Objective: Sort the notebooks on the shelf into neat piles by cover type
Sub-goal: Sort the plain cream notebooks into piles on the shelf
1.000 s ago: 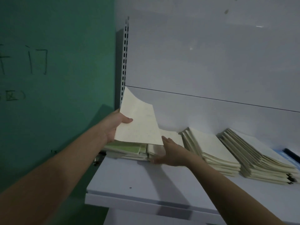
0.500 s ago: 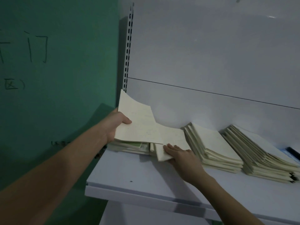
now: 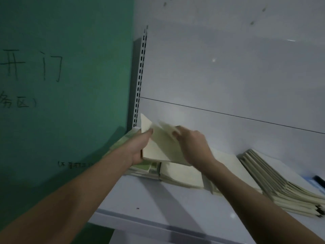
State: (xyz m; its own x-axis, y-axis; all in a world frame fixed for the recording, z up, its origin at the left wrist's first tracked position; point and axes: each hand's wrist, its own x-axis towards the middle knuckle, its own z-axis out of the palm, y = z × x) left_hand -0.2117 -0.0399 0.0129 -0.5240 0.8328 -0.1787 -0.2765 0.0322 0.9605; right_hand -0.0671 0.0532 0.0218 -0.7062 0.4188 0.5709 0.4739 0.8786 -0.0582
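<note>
Leaning up from the leftmost pile, a cream notebook (image 3: 158, 147) is held tilted above the white shelf (image 3: 149, 205), close to the back panel (image 3: 219, 76). Its lower left edge is gripped by the left hand (image 3: 139, 148), the thumb curled over the front cover and the fingers hidden behind it. The upper right part of the same notebook is pinched by the right hand (image 3: 191, 145); the fingertips there are blurred, so how tightly they are closed cannot be told exactly.

Beneath the raised notebook, a low pile with green covers (image 3: 144, 168) is seen at the far left of the shelf, and a cream-covered pile (image 3: 181, 175) is lying just beside it. Further right, a fanned stack of cream notebooks (image 3: 274, 182) is spread along the shelf, well apart from the hands. A dark object (image 3: 319, 180) is partly visible at the right edge. Handwritten characters are marked on the green wall (image 3: 70, 67) to the left, beside a slotted upright (image 3: 140, 76).
</note>
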